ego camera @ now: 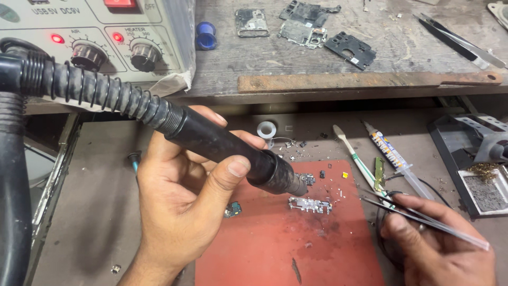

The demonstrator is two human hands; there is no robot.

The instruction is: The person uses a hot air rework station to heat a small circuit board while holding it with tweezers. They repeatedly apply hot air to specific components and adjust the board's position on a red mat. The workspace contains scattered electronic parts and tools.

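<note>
Left hand [182, 204] wrapped around black ribbed hot-air wand [211, 140], nozzle over small, likely fragile metal circuit part [310, 205] on red mat [275, 249]; right hand [436, 249] pinching slim steel tweezers [423, 220], best gripped mid-shaft.

Soft, even light falls from above, bright enough to read every surface without harsh glare. The red mat [275, 249] shows only faint shadow beneath the left hand [182, 204]. The recess under the upper worktop [338, 53] sits dark. Two red lamps glow on the station [95, 37]. The tweezers [423, 220] catch a pale sheen. The hose at the left edge looks swollen and slightly soft.
</note>
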